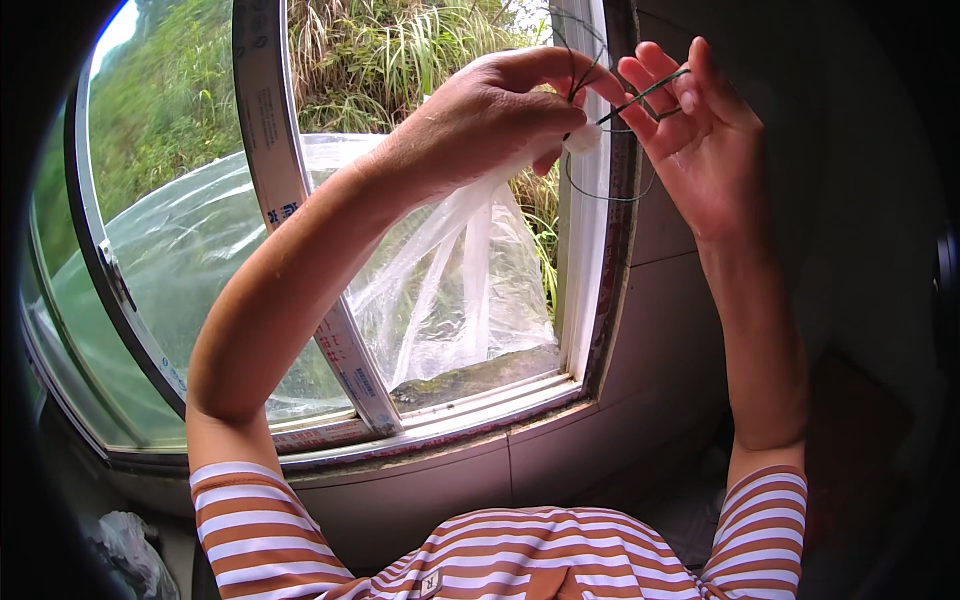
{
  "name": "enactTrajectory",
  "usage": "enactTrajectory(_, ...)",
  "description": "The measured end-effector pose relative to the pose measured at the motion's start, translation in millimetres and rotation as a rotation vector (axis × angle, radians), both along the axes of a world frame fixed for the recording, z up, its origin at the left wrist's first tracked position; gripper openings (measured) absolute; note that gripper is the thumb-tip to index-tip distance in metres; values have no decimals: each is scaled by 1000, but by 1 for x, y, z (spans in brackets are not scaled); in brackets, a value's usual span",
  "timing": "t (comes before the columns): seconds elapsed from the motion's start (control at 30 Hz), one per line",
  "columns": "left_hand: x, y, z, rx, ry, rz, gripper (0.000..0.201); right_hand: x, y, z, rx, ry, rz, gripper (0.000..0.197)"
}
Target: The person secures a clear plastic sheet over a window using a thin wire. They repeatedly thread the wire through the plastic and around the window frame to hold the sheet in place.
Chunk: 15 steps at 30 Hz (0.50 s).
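Raised before the window, my left hand [510, 115] pinches the bunched corner of a clear plastic sheet [470, 270]. A white gathered tip [584, 139] of that sheet pokes out below my fingers. Around the bunch runs a thin dark green cord [645, 98], with loose loops above and below my left hand. My right hand [700, 140], to its right with palm turned toward me and fingers bent, holds one strand of the cord, drawn between the two hands. The exact grip of the right fingertips is partly hidden.
A sliding window [275, 150] with a metal frame stands in front, its right part open. The sheet spreads outside beyond the sill [480, 425], before tall grass [380, 60]. Tiled wall [660, 330] lies to the right. A crumpled plastic bag [135, 555] sits at lower left.
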State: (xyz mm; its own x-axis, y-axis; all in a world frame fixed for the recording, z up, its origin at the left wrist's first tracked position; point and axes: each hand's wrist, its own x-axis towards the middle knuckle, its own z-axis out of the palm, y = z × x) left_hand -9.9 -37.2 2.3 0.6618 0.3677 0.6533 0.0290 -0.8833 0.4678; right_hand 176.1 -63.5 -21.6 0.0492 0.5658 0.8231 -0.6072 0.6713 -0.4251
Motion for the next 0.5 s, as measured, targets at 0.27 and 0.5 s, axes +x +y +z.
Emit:
enactTrajectory(0.27,4,-6,12,83,261,2,28,4,18,5,154,-138,467,33)
enactTrajectory(0.5,21,-1,1,761,300,314,30,56,15,18,39,-202,247,28)
